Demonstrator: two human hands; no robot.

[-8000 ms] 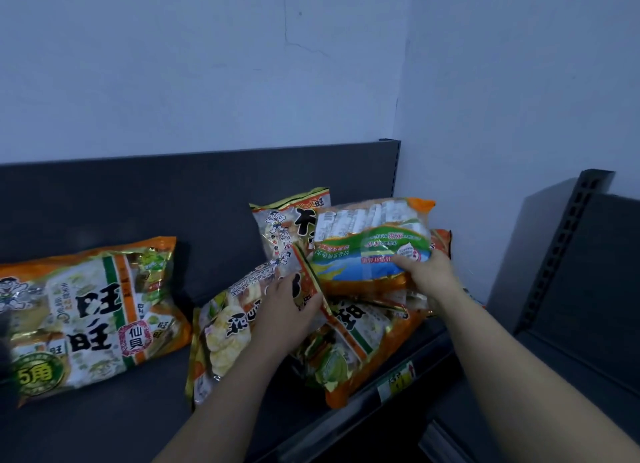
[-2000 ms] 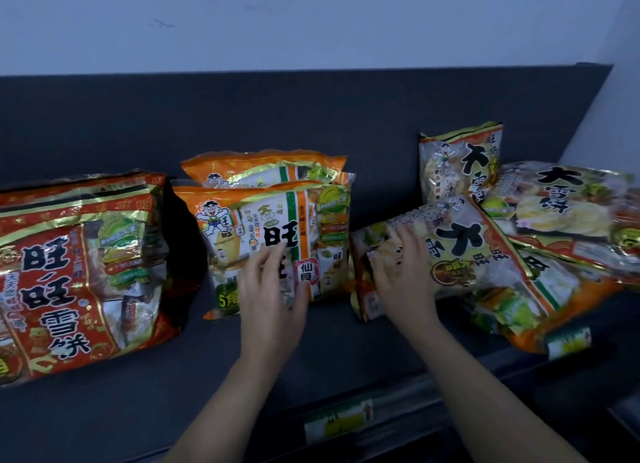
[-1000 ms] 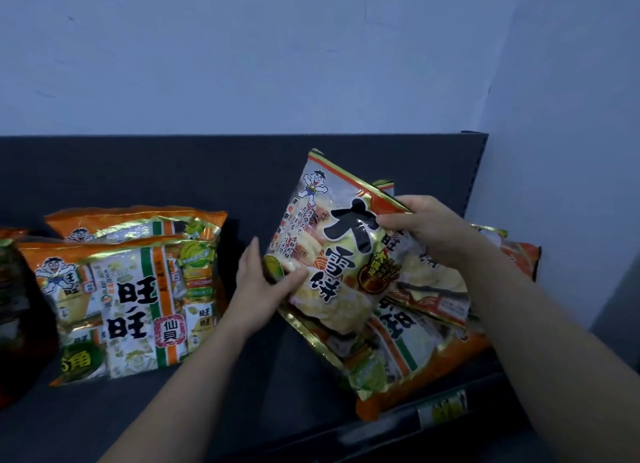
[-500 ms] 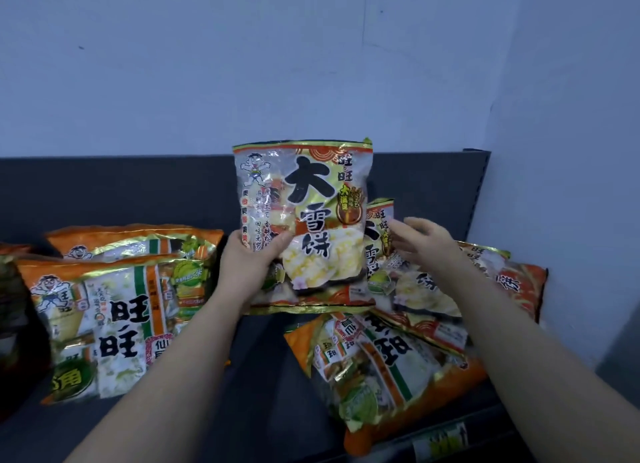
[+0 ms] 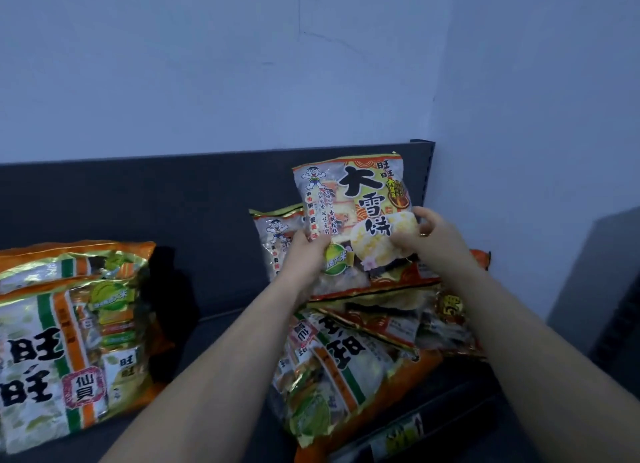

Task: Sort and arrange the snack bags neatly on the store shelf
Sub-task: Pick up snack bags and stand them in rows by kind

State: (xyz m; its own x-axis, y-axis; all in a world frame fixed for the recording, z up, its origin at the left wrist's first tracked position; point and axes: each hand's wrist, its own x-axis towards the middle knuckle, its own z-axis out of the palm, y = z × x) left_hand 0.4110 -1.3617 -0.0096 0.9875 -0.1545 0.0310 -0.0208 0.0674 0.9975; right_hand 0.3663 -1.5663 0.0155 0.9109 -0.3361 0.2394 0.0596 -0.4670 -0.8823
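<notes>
Two hands held a snack bag (image 5: 356, 206) upright above a heap at the right end of a dark store shelf (image 5: 221, 334), close to its back panel (image 5: 166, 199). The left hand (image 5: 304, 255) pinched the bag's lower left edge, thumb across the front. The right hand (image 5: 429, 241) curled round its lower right side. The glossy film pack read 旺旺 and, in large black characters, 大雪饼, beside a cartoon boy. It looked light and puffy. Its slick wrapper seemed likely to slide and its crackers to break if squeezed, so a hold on the side seams appeared safest. A matching bag (image 5: 277, 241) stood behind it against the panel. Beneath lay a large orange bag (image 5: 346, 369), askew, its 旺旺 lettering turned away from upright. At the left stood two orange packs (image 5: 69, 341) marked 旺旺 仙貝. A price label (image 5: 401, 435) on the shelf's front rail was too blurred to read.
</notes>
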